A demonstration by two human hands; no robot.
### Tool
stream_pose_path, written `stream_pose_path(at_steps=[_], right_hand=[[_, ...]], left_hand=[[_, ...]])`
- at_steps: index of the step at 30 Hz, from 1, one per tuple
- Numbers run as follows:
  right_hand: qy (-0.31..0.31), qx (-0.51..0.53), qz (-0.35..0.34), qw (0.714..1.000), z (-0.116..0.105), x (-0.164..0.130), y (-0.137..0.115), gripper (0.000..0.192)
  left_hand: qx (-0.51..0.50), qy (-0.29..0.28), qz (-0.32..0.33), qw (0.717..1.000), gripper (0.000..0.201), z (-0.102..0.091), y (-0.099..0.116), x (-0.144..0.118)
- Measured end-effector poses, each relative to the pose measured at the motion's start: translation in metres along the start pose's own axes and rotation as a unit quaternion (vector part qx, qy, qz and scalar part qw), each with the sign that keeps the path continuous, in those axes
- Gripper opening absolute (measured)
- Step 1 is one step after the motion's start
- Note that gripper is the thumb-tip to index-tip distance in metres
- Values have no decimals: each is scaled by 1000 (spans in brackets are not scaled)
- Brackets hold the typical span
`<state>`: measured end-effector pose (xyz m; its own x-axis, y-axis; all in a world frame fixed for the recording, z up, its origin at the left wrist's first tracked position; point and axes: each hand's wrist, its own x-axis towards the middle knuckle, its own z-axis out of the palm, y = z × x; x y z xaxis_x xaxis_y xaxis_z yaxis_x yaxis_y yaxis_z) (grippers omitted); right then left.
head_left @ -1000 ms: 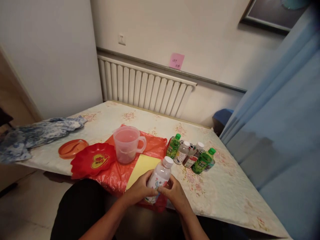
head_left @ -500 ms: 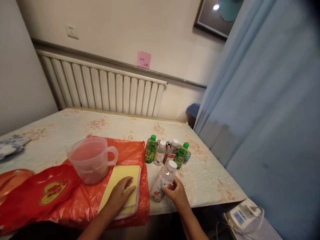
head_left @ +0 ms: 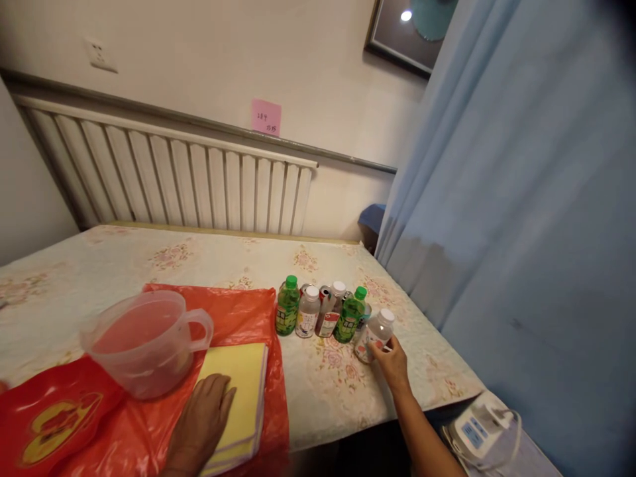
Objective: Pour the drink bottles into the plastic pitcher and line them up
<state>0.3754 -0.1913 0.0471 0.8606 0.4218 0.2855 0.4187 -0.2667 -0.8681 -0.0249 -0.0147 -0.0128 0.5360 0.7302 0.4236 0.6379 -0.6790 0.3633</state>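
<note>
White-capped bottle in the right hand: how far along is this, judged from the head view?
Looks done: four capped bottles stand in a row on the table. In hand: the right hand grips the white-capped bottle at the row's right end, tilted, so not clearly set down. The left hand rests flat on the yellow pad. Left: letting go; the jug stands untouched.

I see the right hand (head_left: 392, 361) closed around a white-capped clear bottle (head_left: 375, 334), standing on the floral tablecloth (head_left: 149, 262) just right of a row of green- and white-capped bottles (head_left: 318, 311). Left hand (head_left: 201, 424) rests flat on yellow cloth (head_left: 243, 384) over red plastic sheet (head_left: 248, 308); clear jug (head_left: 144, 341) beside it.
</note>
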Motion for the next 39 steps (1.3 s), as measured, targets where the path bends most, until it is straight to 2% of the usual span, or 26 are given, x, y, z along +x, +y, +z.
stream_pose_path(at_steps=[10, 20, 39], right_hand=[[27, 1, -16, 1000, 26, 24, 20, 44], [-2, -2, -26, 1000, 38, 7, 52, 51], [31, -118, -67, 990, 46, 6, 65, 38]], left_hand=[[4, 8, 1, 1000, 30, 10, -11, -3], [8, 7, 7, 1000, 31, 9, -11, -3], [10, 19, 15, 1000, 32, 13, -13, -5]])
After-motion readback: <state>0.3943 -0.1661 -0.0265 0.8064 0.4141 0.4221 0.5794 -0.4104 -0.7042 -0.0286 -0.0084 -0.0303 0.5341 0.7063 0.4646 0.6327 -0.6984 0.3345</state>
